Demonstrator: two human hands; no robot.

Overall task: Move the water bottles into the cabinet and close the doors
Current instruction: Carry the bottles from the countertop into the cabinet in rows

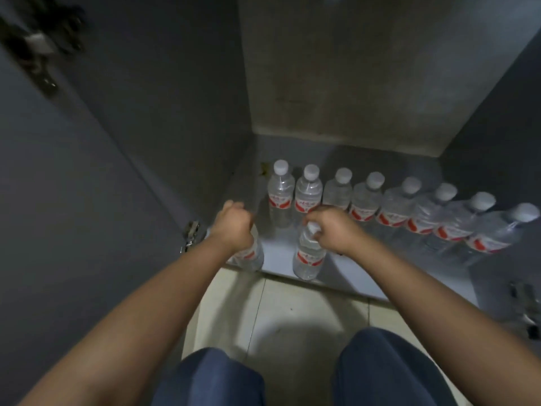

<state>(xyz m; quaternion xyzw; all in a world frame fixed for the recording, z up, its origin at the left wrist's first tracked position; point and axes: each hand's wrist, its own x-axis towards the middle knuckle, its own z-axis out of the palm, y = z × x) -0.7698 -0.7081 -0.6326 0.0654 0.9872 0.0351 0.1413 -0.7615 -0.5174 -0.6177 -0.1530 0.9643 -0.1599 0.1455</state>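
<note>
Inside the open grey cabinet (336, 83), several clear water bottles (366, 197) with white caps and red labels stand in a row along the back of the floor. My left hand (232, 227) grips the top of a water bottle (248, 256) at the front left corner; its cap is hidden under my fist. My right hand (330, 227) holds the neck of another water bottle (308, 256), which stands upright near the cabinet's front edge.
The left cabinet door (73, 186) stands wide open, with a hinge (191, 232) by my left wrist. Another hinge (524, 303) shows at the right edge. Pale floor tiles (292, 317) lie before the cabinet, my knees (380, 370) below.
</note>
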